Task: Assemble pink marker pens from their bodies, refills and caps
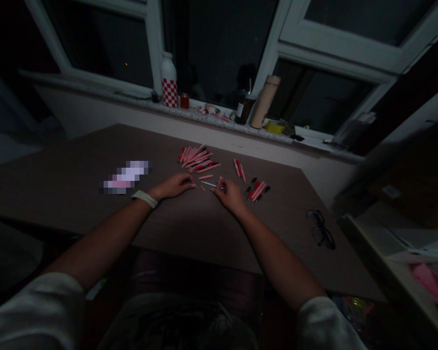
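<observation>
My right hand (pixel 230 195) is closed around a slim pale pen refill (pixel 209 184), which points left above the table. A short pink pen part (pixel 220 180) stands up between the same fingers. My left hand (pixel 175 186), with a pale band at its wrist, has thumb and fingertips drawn together low over the table; what they hold, if anything, is too small to make out. Between the hands lie a tiny pink piece (pixel 203 188) and a pink pen barrel (pixel 206 177). Just beyond is a heap of pink, red and black pens (pixel 199 158).
Two small groups of pens, one farther back (pixel 239 170) and one beside my right hand (pixel 257 189), lie on the brown table (pixel 190 228). Glasses (pixel 320 229) rest at the right. A checkered bottle (pixel 169 80) and a tan cylinder (pixel 265 102) stand on the windowsill.
</observation>
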`<state>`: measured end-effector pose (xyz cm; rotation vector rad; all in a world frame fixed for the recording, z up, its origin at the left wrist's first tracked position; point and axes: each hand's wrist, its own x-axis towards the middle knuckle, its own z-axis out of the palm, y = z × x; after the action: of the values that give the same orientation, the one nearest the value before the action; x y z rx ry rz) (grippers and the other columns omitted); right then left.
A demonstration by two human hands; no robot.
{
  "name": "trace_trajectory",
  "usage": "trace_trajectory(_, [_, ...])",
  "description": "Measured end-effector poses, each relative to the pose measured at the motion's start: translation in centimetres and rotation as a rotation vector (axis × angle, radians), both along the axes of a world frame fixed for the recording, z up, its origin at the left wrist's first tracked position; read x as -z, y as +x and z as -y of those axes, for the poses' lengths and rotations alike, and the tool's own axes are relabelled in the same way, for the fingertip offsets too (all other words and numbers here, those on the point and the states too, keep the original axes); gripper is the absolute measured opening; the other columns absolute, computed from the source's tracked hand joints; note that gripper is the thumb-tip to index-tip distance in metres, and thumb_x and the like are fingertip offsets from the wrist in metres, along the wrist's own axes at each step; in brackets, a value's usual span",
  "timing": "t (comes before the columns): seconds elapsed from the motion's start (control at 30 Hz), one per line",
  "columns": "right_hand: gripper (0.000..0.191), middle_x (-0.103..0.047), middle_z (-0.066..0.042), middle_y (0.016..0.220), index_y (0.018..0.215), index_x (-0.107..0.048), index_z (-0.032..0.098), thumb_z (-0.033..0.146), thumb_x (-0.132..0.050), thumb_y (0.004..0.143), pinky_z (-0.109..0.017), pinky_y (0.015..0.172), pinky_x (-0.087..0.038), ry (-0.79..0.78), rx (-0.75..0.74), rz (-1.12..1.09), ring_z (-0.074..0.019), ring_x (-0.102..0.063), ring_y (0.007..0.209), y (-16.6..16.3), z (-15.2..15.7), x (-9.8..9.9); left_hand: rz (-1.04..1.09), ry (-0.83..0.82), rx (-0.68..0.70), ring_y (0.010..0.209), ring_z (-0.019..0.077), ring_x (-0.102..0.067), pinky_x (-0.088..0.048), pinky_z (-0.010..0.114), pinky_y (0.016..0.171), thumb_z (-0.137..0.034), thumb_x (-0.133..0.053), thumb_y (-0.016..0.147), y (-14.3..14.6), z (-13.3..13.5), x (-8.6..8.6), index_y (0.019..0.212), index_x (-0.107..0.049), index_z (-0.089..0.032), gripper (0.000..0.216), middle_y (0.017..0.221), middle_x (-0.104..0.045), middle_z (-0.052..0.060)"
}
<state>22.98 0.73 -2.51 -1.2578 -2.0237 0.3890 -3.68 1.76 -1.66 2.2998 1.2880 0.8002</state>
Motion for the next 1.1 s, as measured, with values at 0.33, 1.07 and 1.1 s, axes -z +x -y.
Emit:
trace_trajectory(0.33, [0.044,-0.070,-0.013,0.111,0.111,-0.063,0.014,0.039,-0.081,0.081,-0.032,0.083,-0.051,0.073,0.044,-0.174,-0.0218,-0.066,0.091,0.1,0.9,-0.6,0.200,0.030,-0.008,0.104,0.0238,-0.064,-0.049,0.036,0.093,-0.042,-0.053,0.091,1.6,0.8,-1.3,0.110,-0.071,-0.020,0.034,0.112,-0.073,0.010])
trace_trajectory(1.07, [0.033,-0.073,-0.008,0.114,0.128,-0.065,0.024,0.040,-0.057,0.101,-0.030,0.095,-0.049,0.221,-0.157,0.063,-0.0211,-0.068,0.099,-0.9,4.0,-2.6,0.493,-0.162,0.022,0.061,0.0152,-0.065,-0.055,0.029,0.060,-0.047,-0.076,0.079,4.4,2.6,-2.2,0.095,-0.077,-0.013,0.038,0.086,-0.078,0.010])
trace_trajectory(1.1, [0.032,-0.073,-0.008,0.114,0.127,-0.066,0.024,0.040,-0.056,0.101,-0.031,0.096,-0.049,0.215,-0.154,0.069,-0.0211,-0.068,0.100,-1.0,4.0,-2.6,0.495,-0.171,0.037,0.062,0.0153,-0.066,-0.056,0.029,0.061,-0.048,-0.077,0.078,4.5,2.6,-2.1,0.096,-0.077,-0.013,0.039,0.087,-0.078,0.011])
